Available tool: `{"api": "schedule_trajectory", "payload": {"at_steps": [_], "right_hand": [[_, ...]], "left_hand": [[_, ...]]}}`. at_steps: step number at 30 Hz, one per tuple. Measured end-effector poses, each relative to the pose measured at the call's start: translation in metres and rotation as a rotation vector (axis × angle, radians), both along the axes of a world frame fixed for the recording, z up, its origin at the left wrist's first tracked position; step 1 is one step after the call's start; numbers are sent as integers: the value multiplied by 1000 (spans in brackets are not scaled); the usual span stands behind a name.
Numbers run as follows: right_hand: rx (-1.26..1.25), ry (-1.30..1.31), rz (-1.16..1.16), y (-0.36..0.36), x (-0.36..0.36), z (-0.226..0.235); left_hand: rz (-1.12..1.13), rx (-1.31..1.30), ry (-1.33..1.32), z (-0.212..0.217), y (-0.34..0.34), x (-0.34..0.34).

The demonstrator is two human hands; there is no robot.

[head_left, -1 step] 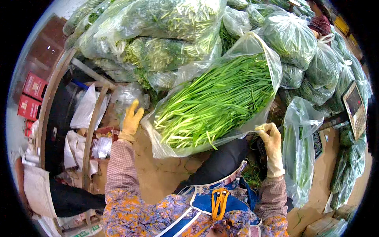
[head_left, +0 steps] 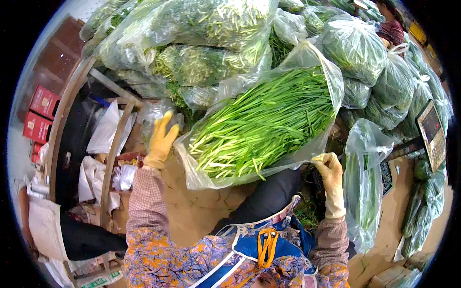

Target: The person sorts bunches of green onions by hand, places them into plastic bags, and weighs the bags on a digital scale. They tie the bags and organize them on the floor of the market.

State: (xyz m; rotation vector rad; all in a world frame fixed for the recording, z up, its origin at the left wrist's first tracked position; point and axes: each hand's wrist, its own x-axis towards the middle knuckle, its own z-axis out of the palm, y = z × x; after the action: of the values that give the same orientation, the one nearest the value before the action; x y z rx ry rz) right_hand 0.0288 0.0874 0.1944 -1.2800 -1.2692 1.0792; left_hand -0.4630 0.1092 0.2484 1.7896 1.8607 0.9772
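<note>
A large clear plastic bag [head_left: 196, 178] lies open before me, spread round a thick bundle of long, flat green leaves [head_left: 269, 120] that look like chives. Their pale cut ends point to the lower left. My right hand [head_left: 330, 175], in a pale yellow glove, pinches the bag's near right edge between thumb and fingers. Beside the bag's left end is my left hand [head_left: 161, 141], gloved in yellow, its fingers apart and nothing in them. It does not touch the bag. Crumpled clear plastic [head_left: 152, 115] lies just beyond its fingertips.
Bulging bags of greens [head_left: 201, 65] are piled behind; more [head_left: 353, 45] stand at the right. A long bagged bundle [head_left: 363, 187] and a scale display [head_left: 430, 132] are right of me. Wooden rack bars [head_left: 117, 153] stand left. People [head_left: 391, 31] [head_left: 45, 225] are at both sides.
At the far right a person in a dark red top shows more fully. More of another person's arm shows at the left edge. My hands are nearly unmoved.
</note>
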Motion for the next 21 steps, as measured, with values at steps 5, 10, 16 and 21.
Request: {"api": "schedule_trajectory", "payload": {"at_steps": [5,10,16,21], "right_hand": [[28,11,67,-29,15,-45],[41,-30,89,-50,14,-47],[-98,-215,24,-78,11,-67],[-136,-242,-46,-106,11,-48]], "left_hand": [[-89,-376,146,27,32,96],[-187,-627,18,-20,-15,84],[-215,-367,490,-18,-51,134],[-187,-405,312,-20,-27,102]]}}
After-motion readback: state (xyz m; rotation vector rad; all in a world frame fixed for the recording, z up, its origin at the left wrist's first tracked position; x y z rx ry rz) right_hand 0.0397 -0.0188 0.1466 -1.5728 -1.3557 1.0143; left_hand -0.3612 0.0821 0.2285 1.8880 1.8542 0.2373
